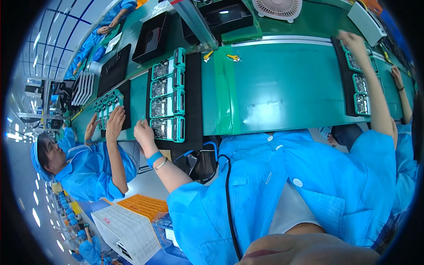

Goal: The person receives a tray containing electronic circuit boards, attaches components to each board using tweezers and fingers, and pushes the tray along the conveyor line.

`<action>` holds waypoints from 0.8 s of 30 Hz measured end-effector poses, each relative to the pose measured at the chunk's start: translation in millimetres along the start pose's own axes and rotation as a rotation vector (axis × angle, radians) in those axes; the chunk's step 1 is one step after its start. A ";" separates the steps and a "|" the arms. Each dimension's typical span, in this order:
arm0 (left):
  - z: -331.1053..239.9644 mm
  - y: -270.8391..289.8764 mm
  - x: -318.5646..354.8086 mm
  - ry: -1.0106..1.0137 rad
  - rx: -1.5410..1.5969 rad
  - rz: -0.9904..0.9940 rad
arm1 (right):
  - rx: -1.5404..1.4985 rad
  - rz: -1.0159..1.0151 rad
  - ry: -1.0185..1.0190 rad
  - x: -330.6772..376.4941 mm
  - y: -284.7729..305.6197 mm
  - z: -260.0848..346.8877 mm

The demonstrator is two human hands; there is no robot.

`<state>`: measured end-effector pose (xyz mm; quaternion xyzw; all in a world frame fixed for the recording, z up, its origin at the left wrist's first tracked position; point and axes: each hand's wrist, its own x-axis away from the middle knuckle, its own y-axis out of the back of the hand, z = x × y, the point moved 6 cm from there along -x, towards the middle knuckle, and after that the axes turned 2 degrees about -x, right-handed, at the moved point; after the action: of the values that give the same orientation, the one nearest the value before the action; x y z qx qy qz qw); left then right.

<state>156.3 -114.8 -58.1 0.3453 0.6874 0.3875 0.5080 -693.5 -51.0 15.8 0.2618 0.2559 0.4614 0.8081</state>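
A long green conveyor belt (282, 84) runs across the bench, with the person in a blue smock stretched wide over it. On the belt to their left lies a black tray (194, 97) carrying a column of four teal fixtures (168, 95), each a shallow frame holding a bare grey circuit board with a teal block at its end. Far to the right a second black tray (345, 84) holds a similar column of teal fixtures (360, 84). The left hand (143, 131) sits at the near edge of the nearest fixture (168, 129), fingers pinched together on something too small to make out. The right hand (351, 40) reaches to the top of the far column, fingers loosely curled; whether it grips anything I cannot tell. A co-worker's hands (110, 123) rest flat on another tray further left.
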 end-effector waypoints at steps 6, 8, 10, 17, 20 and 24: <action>13.7 -7.9 5.2 0.141 0.156 0.249 | -0.448 0.712 -0.097 115.6 -245.4 169.4; 25.1 -10.6 19.5 0.185 0.492 0.268 | -0.621 0.774 -0.105 138.1 -292.3 197.6; 6.9 -12.3 45.0 0.216 0.737 0.402 | -0.635 0.792 -0.115 149.4 -329.7 204.8; -85.0 24.8 151.9 0.522 1.087 0.559 | -0.956 0.551 -0.230 140.0 -343.3 211.9; -107.0 38.9 160.3 0.380 1.310 0.548 | -0.946 0.554 -0.324 144.3 -332.0 200.3; -139.9 43.4 141.1 0.225 1.418 0.708 | -0.937 0.410 -0.332 146.3 -312.8 156.3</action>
<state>-9.9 2.3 -54.9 0.7424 0.6668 0.0290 -0.0580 -334.9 -88.3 -101.3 -0.0128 -0.1652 0.6269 0.7612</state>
